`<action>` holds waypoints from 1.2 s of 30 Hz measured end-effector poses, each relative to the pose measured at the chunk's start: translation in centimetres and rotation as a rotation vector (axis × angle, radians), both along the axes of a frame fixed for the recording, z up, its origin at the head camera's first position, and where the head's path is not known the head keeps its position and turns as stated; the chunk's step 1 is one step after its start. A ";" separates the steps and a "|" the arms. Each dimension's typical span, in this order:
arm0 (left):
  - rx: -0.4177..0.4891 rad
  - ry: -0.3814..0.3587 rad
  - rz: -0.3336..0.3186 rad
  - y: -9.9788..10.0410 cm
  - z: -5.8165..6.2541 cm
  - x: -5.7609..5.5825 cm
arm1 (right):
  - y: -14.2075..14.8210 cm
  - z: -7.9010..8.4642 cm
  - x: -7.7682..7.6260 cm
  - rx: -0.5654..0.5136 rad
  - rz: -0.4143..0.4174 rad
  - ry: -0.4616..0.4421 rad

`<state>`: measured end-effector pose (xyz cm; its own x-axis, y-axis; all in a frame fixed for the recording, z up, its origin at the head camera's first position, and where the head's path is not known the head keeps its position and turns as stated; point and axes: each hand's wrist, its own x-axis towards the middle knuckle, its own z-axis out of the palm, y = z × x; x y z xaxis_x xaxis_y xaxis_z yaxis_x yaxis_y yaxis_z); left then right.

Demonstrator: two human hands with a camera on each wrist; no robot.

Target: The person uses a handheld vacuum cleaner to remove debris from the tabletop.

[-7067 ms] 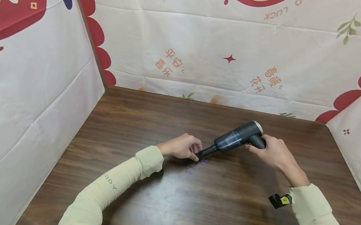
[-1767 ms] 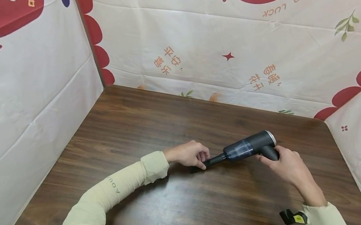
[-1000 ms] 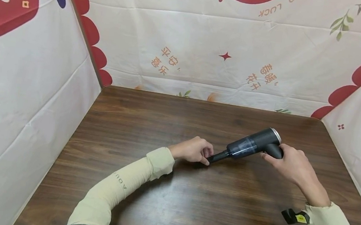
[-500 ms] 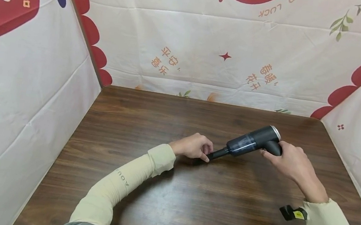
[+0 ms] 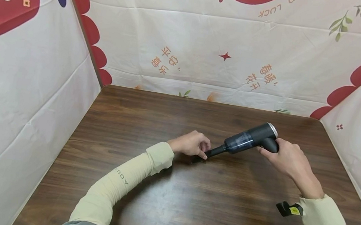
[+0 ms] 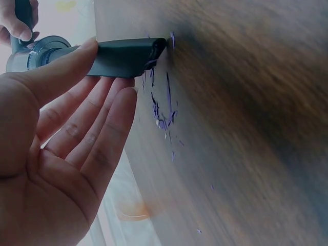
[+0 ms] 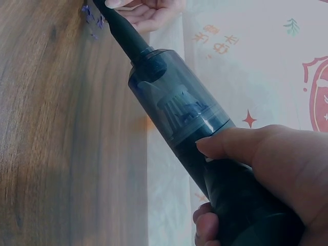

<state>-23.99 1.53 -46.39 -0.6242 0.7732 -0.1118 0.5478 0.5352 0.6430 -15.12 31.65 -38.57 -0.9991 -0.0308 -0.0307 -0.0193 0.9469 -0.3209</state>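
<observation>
A black handheld vacuum cleaner (image 5: 252,137) slants over the table, its flat nozzle (image 6: 123,57) low at the left end. My right hand (image 5: 291,160) grips the handle, with the thumb (image 7: 225,146) lying along the body. Near the nozzle's mouth, my left hand (image 5: 191,144) holds it between thumb and fingers. Thin purple scraps (image 6: 164,118) lie on the wood just by the mouth in the left wrist view; the left hand hides them in the head view. Through the clear dust cup (image 7: 179,102) shows a pleated filter with bluish bits around it.
The brown wooden table (image 5: 153,113) fills the space below. White printed cloth (image 5: 189,38) hangs behind it and along both sides. A black camera mount (image 5: 285,208) with a yellow label sticks out from the right sleeve. A few tiny purple specks (image 6: 199,231) lie apart from the scraps.
Over the last second both hands and the vacuum cleaner have slid slightly left and away from me. Purple scraps visible in the head view about seven seconds ago no longer show there. Both grips stay the same.
</observation>
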 end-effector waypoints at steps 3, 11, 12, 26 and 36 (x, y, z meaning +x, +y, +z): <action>-0.001 0.000 0.000 -0.1 0.1 -0.1 | -0.1 0.0 -0.1 -0.002 -0.001 -0.005; 0.003 0.020 0.002 -0.3 0.2 -0.3 | -0.3 -0.1 -0.1 -0.015 -0.010 0.002; 0.002 0.024 0.002 -0.4 0.2 -0.3 | -0.4 -0.1 -0.1 -0.017 -0.012 0.004; 0.013 0.044 0.025 -0.7 0.2 -0.8 | -1.0 -0.3 -0.2 -0.039 -0.043 0.022; 0.038 0.036 0.045 -1.2 0.1 -1.4 | -1.6 -0.6 -0.4 -0.036 -0.067 0.041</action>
